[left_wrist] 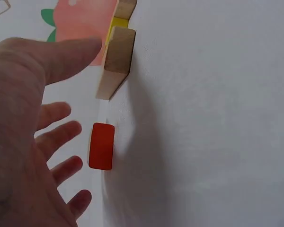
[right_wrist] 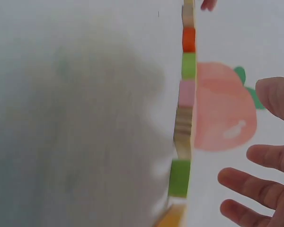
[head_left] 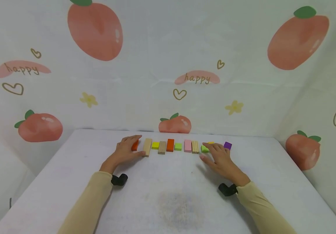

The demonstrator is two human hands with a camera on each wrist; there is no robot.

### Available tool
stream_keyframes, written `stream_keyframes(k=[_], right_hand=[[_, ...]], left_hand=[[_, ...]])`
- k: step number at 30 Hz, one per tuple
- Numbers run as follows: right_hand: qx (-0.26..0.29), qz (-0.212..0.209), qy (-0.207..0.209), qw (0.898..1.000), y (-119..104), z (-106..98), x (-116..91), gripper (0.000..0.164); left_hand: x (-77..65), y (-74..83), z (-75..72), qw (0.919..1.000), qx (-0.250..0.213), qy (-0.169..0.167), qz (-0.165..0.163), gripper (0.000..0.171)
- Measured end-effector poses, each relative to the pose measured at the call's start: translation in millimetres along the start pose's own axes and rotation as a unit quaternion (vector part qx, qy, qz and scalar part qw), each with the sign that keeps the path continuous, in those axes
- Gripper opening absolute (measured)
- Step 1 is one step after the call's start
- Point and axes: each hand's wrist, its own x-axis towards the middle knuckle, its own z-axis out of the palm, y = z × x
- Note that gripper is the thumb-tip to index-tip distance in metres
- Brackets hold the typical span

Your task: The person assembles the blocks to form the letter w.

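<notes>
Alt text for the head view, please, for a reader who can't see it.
A person's bare left hand and bare right hand, both empty, are near opposite ends of a row of small coloured and plain wooden rectangular blocks on a white table. Behind hangs a white cloth printed with red-pink fruit.

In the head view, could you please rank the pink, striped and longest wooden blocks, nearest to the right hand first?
1. Striped block, left of the right hand.
2. Pink block, farther left.
3. Longest wooden block, by the left hand.
</notes>
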Motion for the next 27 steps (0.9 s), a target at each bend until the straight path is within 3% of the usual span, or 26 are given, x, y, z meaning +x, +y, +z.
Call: stream_keyframes(k=[7,12,21,27], right_hand=[[0.025,-0.009,-0.015,1.0,-13.7,12.0,11.3,0.058],[0.034,-0.008,-0.036,0.999,-24.3,17.6,18.1,0.06],[0.067,0.015,-0.081,0.994,-42.2,27.4,30.7,0.062],[0.088,0.013,-0.094,0.992,-50.3,33.3,37.4,0.063]], left_hand=[[11.4,3.0,-0.1,0.9976,0.013,-0.068,0.0,0.09],[19.3,3.0,-0.9,0.9953,0.008,-0.096,-0.004,0.092],[29.5,5.2,-3.4,0.9933,-0.018,-0.112,-0.02,0.094],[29.2,2.6,-0.9,0.9942,-0.045,-0.094,-0.026,0.092]])
